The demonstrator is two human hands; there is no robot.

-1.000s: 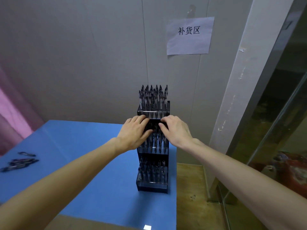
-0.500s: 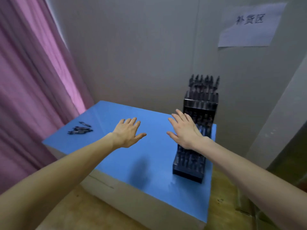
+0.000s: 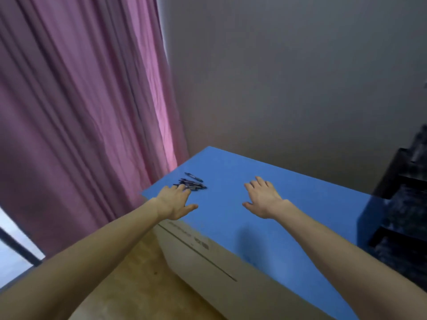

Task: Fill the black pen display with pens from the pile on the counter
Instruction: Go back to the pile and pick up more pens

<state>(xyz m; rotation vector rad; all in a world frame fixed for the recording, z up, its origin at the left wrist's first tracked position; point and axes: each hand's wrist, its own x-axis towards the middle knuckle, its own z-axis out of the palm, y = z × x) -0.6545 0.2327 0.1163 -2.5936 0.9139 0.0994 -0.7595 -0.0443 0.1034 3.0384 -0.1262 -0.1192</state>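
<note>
Left hand (image 3: 174, 203) spread flat, fingers straight, tips at the near edge of the pen pile (image 3: 191, 183), nothing gripped; right hand (image 3: 262, 198) likewise spread and empty over the blue counter (image 3: 300, 211); a second ago both hands were on the black pen display (image 3: 406, 204), now at far right, partly cut off; judged: reach for next pens begun.
</note>
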